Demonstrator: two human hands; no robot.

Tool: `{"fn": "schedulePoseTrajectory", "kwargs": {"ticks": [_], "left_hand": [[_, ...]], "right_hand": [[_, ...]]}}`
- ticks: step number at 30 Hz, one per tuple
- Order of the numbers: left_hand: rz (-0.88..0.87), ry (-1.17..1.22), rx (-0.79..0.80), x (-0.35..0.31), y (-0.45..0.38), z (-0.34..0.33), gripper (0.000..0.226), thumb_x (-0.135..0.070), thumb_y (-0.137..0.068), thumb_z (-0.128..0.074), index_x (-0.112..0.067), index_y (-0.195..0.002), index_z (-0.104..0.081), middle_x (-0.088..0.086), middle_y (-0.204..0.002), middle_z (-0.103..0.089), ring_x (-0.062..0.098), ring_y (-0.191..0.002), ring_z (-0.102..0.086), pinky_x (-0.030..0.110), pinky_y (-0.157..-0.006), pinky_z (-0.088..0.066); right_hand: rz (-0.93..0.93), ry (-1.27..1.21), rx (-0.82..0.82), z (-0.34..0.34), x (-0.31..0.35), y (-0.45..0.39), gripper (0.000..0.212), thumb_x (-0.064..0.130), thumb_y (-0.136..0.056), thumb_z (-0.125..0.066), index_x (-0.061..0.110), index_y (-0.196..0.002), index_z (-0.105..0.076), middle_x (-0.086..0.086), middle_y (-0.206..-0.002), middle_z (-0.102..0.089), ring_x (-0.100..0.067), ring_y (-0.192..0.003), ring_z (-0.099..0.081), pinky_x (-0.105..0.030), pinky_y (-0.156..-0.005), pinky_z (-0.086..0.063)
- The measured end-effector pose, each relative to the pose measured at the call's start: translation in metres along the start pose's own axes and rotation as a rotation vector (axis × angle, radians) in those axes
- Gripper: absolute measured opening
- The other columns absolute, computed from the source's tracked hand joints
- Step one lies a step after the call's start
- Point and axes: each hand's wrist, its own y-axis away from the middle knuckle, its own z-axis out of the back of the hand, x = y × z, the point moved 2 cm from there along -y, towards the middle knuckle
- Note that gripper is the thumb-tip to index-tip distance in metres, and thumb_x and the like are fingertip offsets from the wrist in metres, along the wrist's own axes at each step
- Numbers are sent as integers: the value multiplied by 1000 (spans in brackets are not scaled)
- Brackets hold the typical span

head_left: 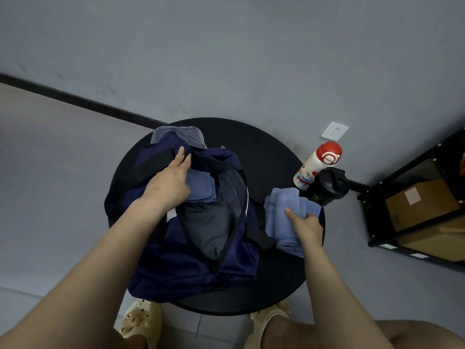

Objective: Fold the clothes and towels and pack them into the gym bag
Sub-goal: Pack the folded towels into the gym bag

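A navy gym bag (176, 260) lies unzipped on a round black table (264, 157). Inside it I see a dark grey folded garment (206, 225) and a folded blue towel (201, 185). My left hand (168, 180) reaches over the bag's far end, thumb and forefinger pinching the bag's edge beside the black strap (153, 162). To the right of the bag my right hand (305, 222) grips a folded light blue towel (281, 212) lying on the table. A grey-blue cloth (191, 134) sticks out behind the bag.
A white bottle with a red cap (317, 165) and a black bottle (327, 187) stand at the table's right edge. A black shelf with cardboard boxes (422, 205) sits on the floor at the right. A wall socket (334, 131) is behind. My feet in yellow slippers are below the table.
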Motion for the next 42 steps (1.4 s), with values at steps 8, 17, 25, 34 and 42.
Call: {"fn": "schedulePoseTrajectory", "kwargs": {"ticks": [8,17,25,34,42], "left_hand": [[9,-4,15,-2,3,5,81,7,-81,-38,-19,-152,-11,-8,-159,10,26,-132,-40,35,-90,-45],[25,38,22,-2,9,13,82,11,-81,-36,-18,-152,-10,-8,-159,10,25,-131,-40,36,-89,-47],[21,89,33,0,12,19,83,14,-79,-37,-16,-152,-11,-4,-159,9,26,-124,-46,38,-87,-48],[50,148,-4,8,11,26,85,13,-79,-41,-19,-152,-10,-10,-159,7,21,-96,-57,27,-63,-42],[68,205,-41,13,17,39,89,12,-76,-38,-25,-152,-10,-19,-157,7,23,-107,-56,36,-80,-52]], "right_hand": [[219,179,-172,-7,20,25,30,31,-90,-58,14,-115,-58,-7,-90,-61,-21,-76,-50,-29,-64,-37],[511,221,-268,-15,70,64,42,33,-90,-56,27,-131,-53,-7,-103,-68,-29,-96,-60,-33,-71,-45],[709,246,-214,-32,121,108,42,42,-88,-55,33,-129,-54,-4,-105,-69,-32,-98,-62,-32,-72,-41],[715,474,36,-101,137,116,41,31,-90,-50,29,-130,-52,-8,-110,-66,-35,-101,-60,-35,-74,-43],[660,438,90,-142,159,103,25,32,-89,-54,26,-112,-61,-7,-107,-66,-34,-102,-60,-31,-70,-35]]}}
